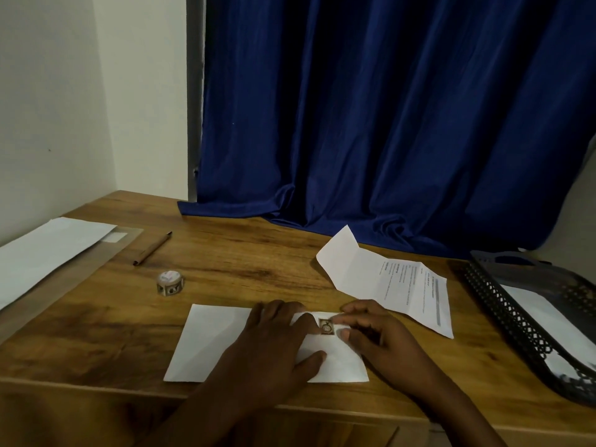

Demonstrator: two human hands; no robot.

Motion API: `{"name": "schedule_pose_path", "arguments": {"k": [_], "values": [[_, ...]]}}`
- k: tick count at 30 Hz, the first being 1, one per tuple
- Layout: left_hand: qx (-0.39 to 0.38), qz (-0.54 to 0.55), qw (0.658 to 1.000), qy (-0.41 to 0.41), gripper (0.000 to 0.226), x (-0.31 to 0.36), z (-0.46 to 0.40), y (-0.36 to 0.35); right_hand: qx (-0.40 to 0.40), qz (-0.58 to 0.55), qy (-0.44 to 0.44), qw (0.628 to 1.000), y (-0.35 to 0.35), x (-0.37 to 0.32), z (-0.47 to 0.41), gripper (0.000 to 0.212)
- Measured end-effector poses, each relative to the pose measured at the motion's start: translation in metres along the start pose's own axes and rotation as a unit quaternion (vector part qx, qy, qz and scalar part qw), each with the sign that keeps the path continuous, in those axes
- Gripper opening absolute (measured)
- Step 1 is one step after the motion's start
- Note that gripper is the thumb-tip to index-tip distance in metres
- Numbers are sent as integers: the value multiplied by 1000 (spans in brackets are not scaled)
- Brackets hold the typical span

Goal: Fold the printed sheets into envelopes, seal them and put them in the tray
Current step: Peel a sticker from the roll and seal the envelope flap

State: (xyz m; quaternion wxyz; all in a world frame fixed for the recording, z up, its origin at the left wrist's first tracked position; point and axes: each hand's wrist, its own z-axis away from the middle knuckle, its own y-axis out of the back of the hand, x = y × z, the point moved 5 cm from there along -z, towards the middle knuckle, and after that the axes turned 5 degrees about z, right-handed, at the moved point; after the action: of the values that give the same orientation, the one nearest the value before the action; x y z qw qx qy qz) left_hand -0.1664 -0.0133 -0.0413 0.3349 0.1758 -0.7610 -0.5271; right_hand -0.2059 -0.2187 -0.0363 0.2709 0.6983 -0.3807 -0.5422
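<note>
A brown pen (153,249) lies slantwise on the wooden bench (245,259) at about ten o'clock. A dark blue curtain (387,117) hangs at twelve o'clock, its hem bunched on the bench's far edge. A pale wall (58,101) stands at nine to eleven o'clock.

Dim indoor light falls over a wooden desk (242,253), leaving the blue curtain (387,108) nearly black in its deepest folds. The white wall (48,108) at the left is the brightest area, evenly lit and without glare. Soft, diffuse shadows lie beneath the two hands and darken the desk's near edge. Wide-angle distortion bends the desk edges and stretches the mesh tray (516,317) at the right border. The picture is slightly soft and grainy throughout; print on the unfolded sheet (403,285) is too blurred to read.
</note>
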Motion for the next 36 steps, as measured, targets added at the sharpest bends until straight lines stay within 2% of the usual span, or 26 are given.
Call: {"name": "schedule_pose_path", "arguments": {"k": [6, 11, 16, 17, 22, 25, 28, 32, 36], "values": [[-14, -47, 999, 1, 66, -3, -2, -6, 7, 130, 60, 990, -11, -9, 25, 36], [-18, -51, 999, 3, 68, -2, -2, -9, 24, 53, 43, 997, -5, -9, 26, 29], [-2, -49, 999, 19, 79, -4, -2, -4, 14, 97, 33, 995, -6, -16, 25, 65], [6, -49, 999, 23, 81, -4, -2, -3, 14, 84, 30, 996, -5, -17, 25, 67], [29, -26, 999, 22, 84, -2, 0, 0, 20, -65, -30, 997, 3, -11, 21, 46], [42, -25, 999, 10, 83, 0, 1, 2, 4, -106, -66, 992, 9, -7, 9, 30], [61, -18, 998, 0, 85, 3, 2, 5, -10, -64, -49, 997, 14, -13, -15, 23], [93, 5, 996, 2, 95, 5, 5, 9, -86, -19, -3, 996, -1, -39, -44, 25], [124, 28, 992, -4, 103, 6, 7, 11, -129, 72, 36, 988, -15, -63, -65, 15]]}}
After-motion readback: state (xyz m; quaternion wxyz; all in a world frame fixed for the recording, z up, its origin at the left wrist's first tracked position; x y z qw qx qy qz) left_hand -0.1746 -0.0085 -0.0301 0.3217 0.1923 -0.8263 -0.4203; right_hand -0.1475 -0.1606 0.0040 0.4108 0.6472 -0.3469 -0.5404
